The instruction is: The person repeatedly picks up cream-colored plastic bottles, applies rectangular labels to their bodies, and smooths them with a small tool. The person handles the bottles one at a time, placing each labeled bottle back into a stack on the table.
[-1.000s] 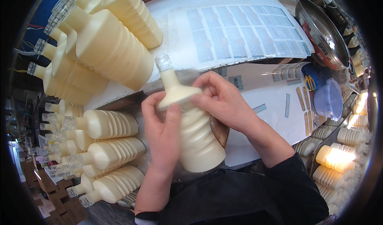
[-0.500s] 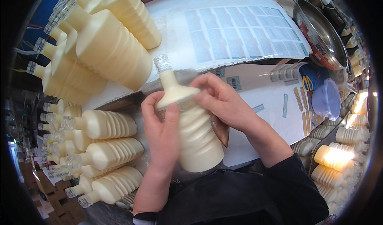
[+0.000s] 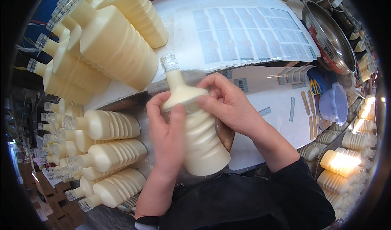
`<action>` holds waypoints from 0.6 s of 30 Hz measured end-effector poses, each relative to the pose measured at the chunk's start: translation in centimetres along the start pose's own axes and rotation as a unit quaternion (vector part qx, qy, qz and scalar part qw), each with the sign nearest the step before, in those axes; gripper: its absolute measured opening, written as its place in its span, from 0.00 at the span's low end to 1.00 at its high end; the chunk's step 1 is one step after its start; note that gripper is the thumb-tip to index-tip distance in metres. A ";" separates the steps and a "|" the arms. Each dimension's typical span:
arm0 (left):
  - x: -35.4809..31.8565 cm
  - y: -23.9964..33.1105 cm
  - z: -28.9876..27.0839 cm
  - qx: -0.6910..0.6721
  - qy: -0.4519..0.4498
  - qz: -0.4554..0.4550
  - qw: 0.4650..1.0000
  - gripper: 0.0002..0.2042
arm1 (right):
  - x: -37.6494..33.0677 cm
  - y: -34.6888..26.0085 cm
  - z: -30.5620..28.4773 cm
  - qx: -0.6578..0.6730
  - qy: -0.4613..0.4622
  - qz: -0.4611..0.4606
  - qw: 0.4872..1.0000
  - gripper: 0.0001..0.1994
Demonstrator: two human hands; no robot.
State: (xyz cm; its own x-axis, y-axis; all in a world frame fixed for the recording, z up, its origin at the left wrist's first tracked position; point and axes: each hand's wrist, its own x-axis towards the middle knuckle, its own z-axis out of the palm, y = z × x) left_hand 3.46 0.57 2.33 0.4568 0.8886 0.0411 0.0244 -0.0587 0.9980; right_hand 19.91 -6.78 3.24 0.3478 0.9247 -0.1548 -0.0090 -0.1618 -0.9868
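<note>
A cream-coloured bottle (image 3: pixel 205 142) with wavy ribs and a clear threaded neck leans upright in front of me, tilted to the left. My left hand (image 3: pixel 166 126) wraps its left shoulder, thumb pressed on the front. On the other side, the curled fingers and thumb of my right hand (image 3: pixel 224 101) press at the right shoulder. Between the two thumbs a thin see-through label strip (image 3: pixel 187 103) crosses the bottle just below the shoulder. Under my right hand, beside the bottle, shows a brown pointed piece (image 3: pixel 226 134); whether the hand holds it is hidden.
Similar bottles (image 3: pixel 118 46) stand at the upper left, and more (image 3: pixel 116 156) lie stacked on the left. Ahead is a sheet of labels (image 3: pixel 252 32). To the right are loose label strips (image 3: pixel 292 107), yellow-handled scissors (image 3: pixel 313 86), a lilac bowl (image 3: pixel 333 103) and a metal pan (image 3: pixel 332 34).
The bottle and both hands have shifted slightly to the right. My right thumb has moved a little inward over the strip. Both hands keep their grip.
</note>
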 end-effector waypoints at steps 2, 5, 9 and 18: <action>0.1 0.0 0.0 0.004 0.001 0.002 1.000 0.18 | -0.4 -1.1 0.1 -0.061 0.011 -0.005 0.998 0.16; 0.1 0.1 0.1 0.005 0.000 0.001 1.000 0.19 | -1.0 -2.5 1.1 -0.244 0.069 -0.040 0.966 0.18; 0.0 0.0 0.1 -0.005 -0.002 0.000 1.000 0.19 | -0.3 -1.1 -0.1 -0.109 0.007 -0.004 0.994 0.17; 0.1 -0.1 0.1 -0.007 -0.002 0.002 1.000 0.20 | -0.2 -0.3 0.2 -0.057 0.013 -0.008 0.998 0.16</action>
State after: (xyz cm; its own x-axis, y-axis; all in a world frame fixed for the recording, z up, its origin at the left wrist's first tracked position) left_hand 3.53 0.60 2.23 0.4608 0.8864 0.0440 0.0113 -0.0554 0.9984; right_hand 19.62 -6.81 3.51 0.3711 0.9184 -0.1374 0.1023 -0.1874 -0.9769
